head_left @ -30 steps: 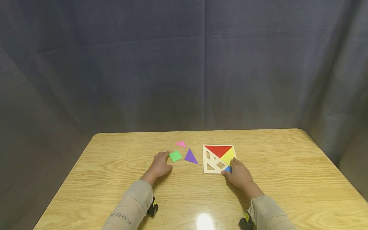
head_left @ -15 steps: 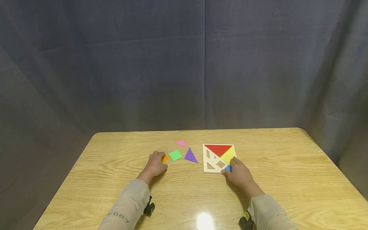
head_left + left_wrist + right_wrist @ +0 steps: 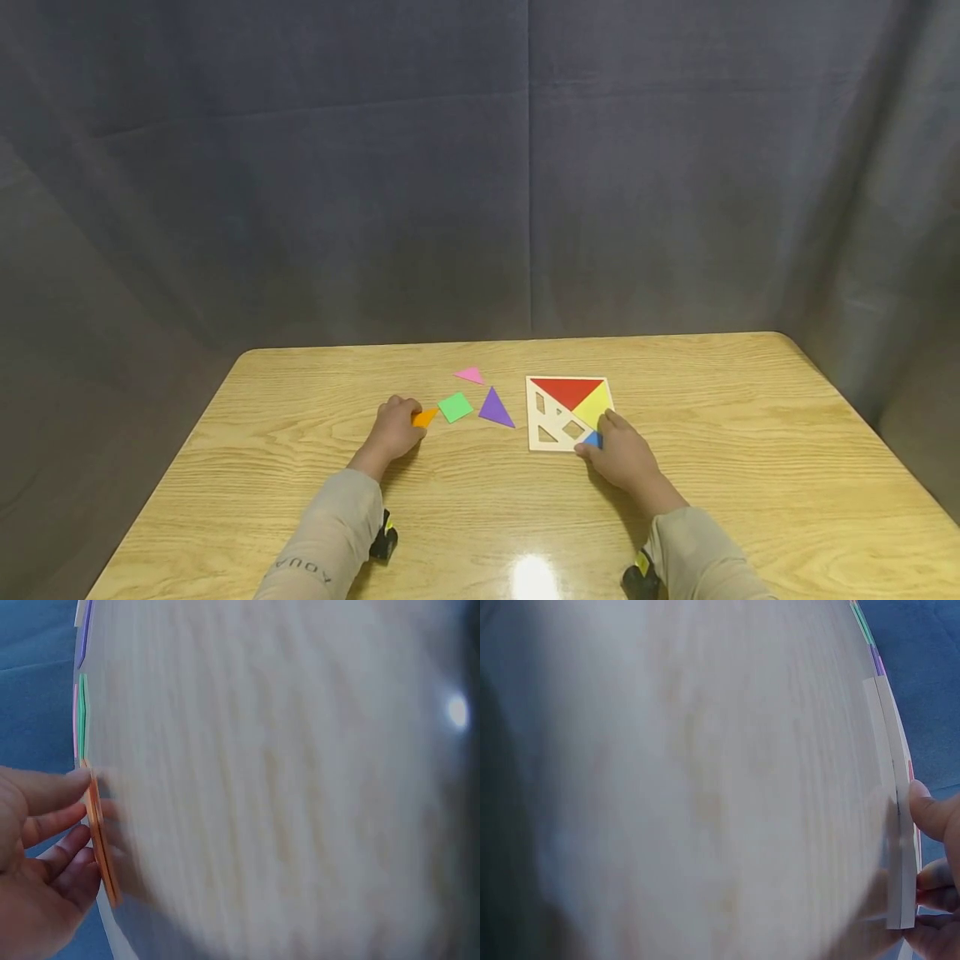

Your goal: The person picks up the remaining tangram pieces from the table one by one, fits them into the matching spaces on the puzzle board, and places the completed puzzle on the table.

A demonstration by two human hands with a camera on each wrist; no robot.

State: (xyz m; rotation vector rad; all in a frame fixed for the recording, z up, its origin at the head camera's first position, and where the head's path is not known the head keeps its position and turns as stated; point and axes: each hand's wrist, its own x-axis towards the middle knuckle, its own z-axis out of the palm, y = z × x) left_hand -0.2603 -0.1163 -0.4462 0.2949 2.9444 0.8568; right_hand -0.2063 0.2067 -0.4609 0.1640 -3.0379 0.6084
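My left hand (image 3: 392, 429) pinches an orange tangram piece (image 3: 425, 417) at the tabletop, thumb on one side and fingers on the other in the left wrist view. A green square piece (image 3: 456, 407) lies just right of it. Farther right is a purple triangle (image 3: 495, 409), with a pink triangle (image 3: 470, 376) behind. My right hand (image 3: 624, 456) grips the near right corner of a wooden tangram tray (image 3: 530, 425). A red triangle (image 3: 567, 390), a yellow piece (image 3: 591, 407) and a blue piece (image 3: 593, 439) sit in the tray; fingers partly cover the blue and yellow.
The light wood table (image 3: 480, 508) has rounded far corners. A dark grey curtain (image 3: 405, 183) hangs behind and beside it. Cut-out holes show in the tray's left part. Black wrist cameras are strapped below both sleeves.
My left hand has moved left, away from the green square, and the orange piece has come into view between its fingers. My right hand has stayed on the tray.
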